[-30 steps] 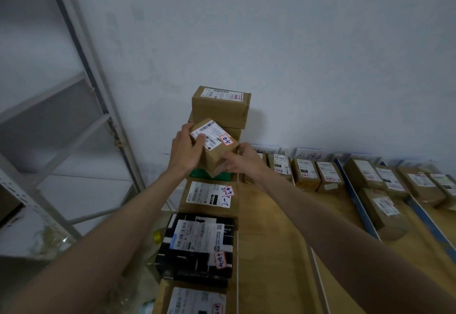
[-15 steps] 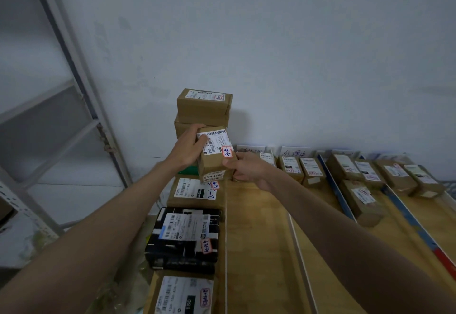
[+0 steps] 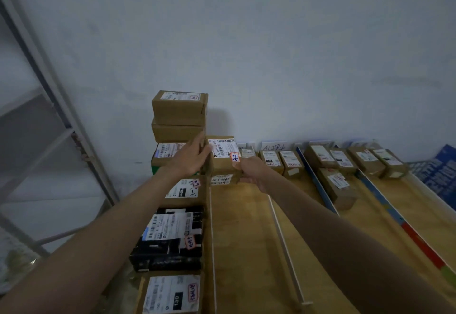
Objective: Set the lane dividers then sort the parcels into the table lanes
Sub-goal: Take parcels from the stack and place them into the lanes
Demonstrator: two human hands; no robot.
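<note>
1. A small brown box (image 3: 223, 159) with a white label and a red-edged sticker sits at the far edge of the tabletop (image 3: 241, 239), at the head of the second lane from the left. Whether its base rests on the wood cannot be told.
2. The left hand (image 3: 190, 159) lies flat against the box's left side, fingers stretched and close together.
3. The right hand (image 3: 251, 173) grips the box's near right corner, thumb on the sticker and the other fingers curled beneath.
4. Just left of the box stands a stack of brown boxes (image 3: 179, 116) against the wall, the top one well above the held box.
5. Nearer along the left edge lie a labelled brown parcel (image 3: 185, 190), a black parcel (image 3: 170, 237) and another brown parcel (image 3: 172, 294), one after another.
6. Thin white strips (image 3: 286, 247) split the wood into lanes; farther right run a blue strip (image 3: 318, 183) and a blue, red and green strip (image 3: 404, 225).
7. Small brown boxes (image 3: 291, 163) line the far edge in the right lanes, one more box (image 3: 338, 187) sitting nearer beside the blue strip.
8. A metal rack (image 3: 49, 126) stands beyond the left edge.
</note>
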